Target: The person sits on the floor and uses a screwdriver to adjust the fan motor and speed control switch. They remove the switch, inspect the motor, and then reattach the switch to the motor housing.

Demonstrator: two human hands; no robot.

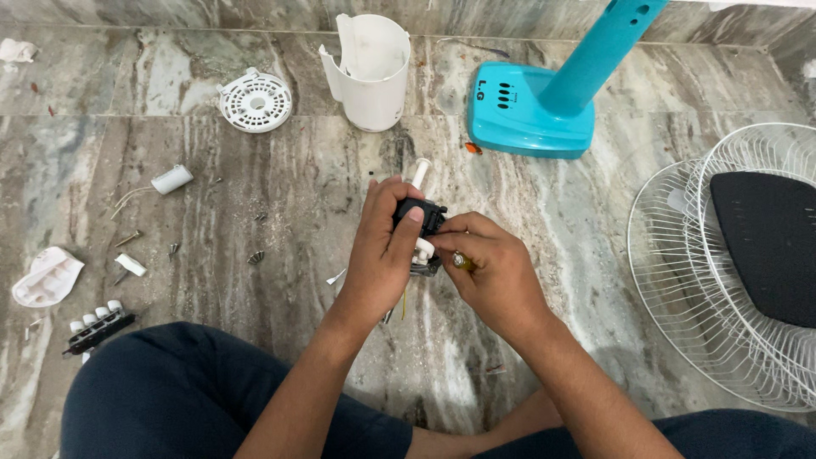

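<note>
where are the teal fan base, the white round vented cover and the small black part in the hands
teal plastic fan base (527,115): head view, its flat top
white round vented cover (255,101): head view, its centre
small black part (422,212): head view, its top face, between both hands

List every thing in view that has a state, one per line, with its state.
Left hand: gripping the small black part.
Right hand: pinching a small brass-tipped piece at that part.
White motor housing: upright, open, empty shell.
Round white vent cover: detached, flat on the floor.
Teal fan base: standing, pole attached.
Wire fan guards: removed, lying stacked.
Screws: loose, scattered.
</note>
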